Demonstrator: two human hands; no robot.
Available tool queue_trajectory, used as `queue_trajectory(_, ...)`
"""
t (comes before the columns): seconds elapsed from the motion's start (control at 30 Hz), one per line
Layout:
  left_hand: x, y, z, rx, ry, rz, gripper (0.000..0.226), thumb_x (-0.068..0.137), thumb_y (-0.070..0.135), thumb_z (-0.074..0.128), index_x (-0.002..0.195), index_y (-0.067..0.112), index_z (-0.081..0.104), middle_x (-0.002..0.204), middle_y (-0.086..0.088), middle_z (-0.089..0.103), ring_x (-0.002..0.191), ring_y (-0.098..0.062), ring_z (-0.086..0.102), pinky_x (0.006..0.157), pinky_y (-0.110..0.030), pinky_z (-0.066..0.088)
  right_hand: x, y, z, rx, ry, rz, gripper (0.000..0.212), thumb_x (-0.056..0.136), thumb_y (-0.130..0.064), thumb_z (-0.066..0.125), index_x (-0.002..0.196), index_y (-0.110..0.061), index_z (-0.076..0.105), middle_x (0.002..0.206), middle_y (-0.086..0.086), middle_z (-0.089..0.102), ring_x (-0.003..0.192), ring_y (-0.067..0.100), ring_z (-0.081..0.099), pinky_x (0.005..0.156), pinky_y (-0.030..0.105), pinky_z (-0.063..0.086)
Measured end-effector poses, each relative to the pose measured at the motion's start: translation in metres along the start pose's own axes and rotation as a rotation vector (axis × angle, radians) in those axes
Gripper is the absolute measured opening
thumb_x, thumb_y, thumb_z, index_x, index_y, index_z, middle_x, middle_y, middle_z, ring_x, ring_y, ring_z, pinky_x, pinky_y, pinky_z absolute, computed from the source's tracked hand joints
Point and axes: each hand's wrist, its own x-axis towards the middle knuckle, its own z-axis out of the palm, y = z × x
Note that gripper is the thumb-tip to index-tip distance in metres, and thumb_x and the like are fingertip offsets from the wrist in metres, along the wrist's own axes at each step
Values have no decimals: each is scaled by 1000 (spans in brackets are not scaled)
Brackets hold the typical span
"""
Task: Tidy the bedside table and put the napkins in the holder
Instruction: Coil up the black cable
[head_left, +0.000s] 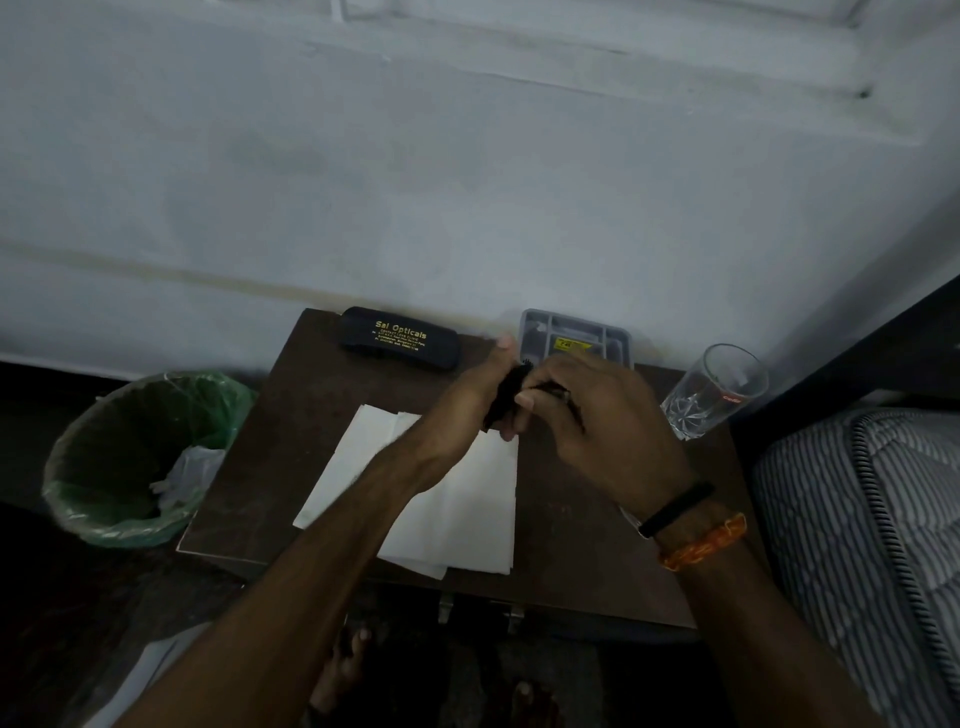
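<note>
room: I see a dim corner, pale wall (467, 182) behind, striped mattress (857, 519) at the right edge.
table: small dark wooden bedside table (571, 545) pushed against the wall.
napkins: white napkins (467, 509) lie flat and overlapping on the table's middle, partly under my view of the left forearm. None in any holder that I can see.
tray: grey compartment tray (574, 335) at the back of the table by the wall, yellow label inside; looks like the holder, can't confirm.
case: black glasses case (399, 338) with gold print, back left of the table, apart from the napkins.
glass: clear drinking glass (714, 389) at the table's right edge, tilted in this wide view, just right of the right hand.
bin: round waste bin (137, 457) with green liner on the floor left of the table, white crumpled stuff inside.
left hand: left hand (480, 395) above the napkins, fingers curled round a small black object (509, 397); too dark for me to identify.
right hand: right hand (597, 415) meets the left, fingertips pinching the same black object. Black band (675, 509) and orange thread (704, 540) on that wrist.
hands overall: together, both clamped on the black object, just in front of the tray.
</note>
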Motion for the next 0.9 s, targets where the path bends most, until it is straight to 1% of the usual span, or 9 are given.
queue_trajectory(0.07,1,-2,1,-20,-94,-23,96,93,71,9,99,-12,56,74,-28,52,71,-28,49,81,-48,41,0,3,2,-18,15,26,16,89,-20,68,104,-15,67,100,1,61,87,10,54,72,10,39)
queue_trajectory(0.17,1,-1,3,-46,-162,-15,101,90,72,2,100,-15,52,69,-20,41,60,-23,40,62,-34,37,1,7,4,-24,-4,44,29,89,-20,68,117,-14,67,112,2,59,95,4,49,77,-1,34)
queue_trajectory(0.23,0,1,3,-42,-165,-24,97,91,71,2,91,-9,56,66,-19,41,57,-20,38,58,-32,34,0,7,6,46,2,43,27,91,-20,65,117,-14,68,112,0,66,96,6,57,82,1,37)
queue_trajectory(0.33,0,-1,1,19,-170,-46,85,94,68,5,79,7,62,61,-8,50,56,-19,42,56,-30,36,-3,4,5,232,-58,141,23,93,-21,64,115,-19,71,97,-6,74,89,1,66,81,10,48)
queue_trajectory(0.43,-1,-6,-1,122,-163,-63,81,98,63,14,83,2,64,66,-15,56,62,-27,47,58,-29,41,-5,9,8,230,-126,154,16,94,-24,62,103,-21,74,83,-5,74,81,3,68,77,22,52)
queue_trajectory(0.53,-3,-7,-3,57,-141,-81,67,102,50,28,90,-5,65,71,-19,63,59,-23,55,60,-27,47,-5,15,10,207,-80,145,17,95,-25,61,92,-19,77,75,-2,73,71,4,67,67,29,52)
queue_trajectory(0.67,-3,-5,-3,-13,-102,-103,54,103,40,35,91,-2,67,79,-18,68,61,-19,63,64,-23,52,-5,15,11,197,-13,155,15,95,-20,63,91,-16,77,73,-1,72,60,3,62,53,16,49)
queue_trajectory(0.8,-6,-2,0,-61,-24,-139,48,103,36,41,90,-2,67,76,-16,68,60,-19,63,65,-27,54,-4,13,14,157,14,137,14,94,-16,64,87,-14,76,71,-3,71,55,-7,57,59,8,45)
queue_trajectory(0.9,-6,-2,-2,-106,125,-140,31,99,27,52,98,-2,63,80,-11,68,72,-20,66,77,-37,58,-4,12,17,141,71,143,13,94,-19,64,92,-16,77,74,-10,67,58,-13,52,64,4,42)
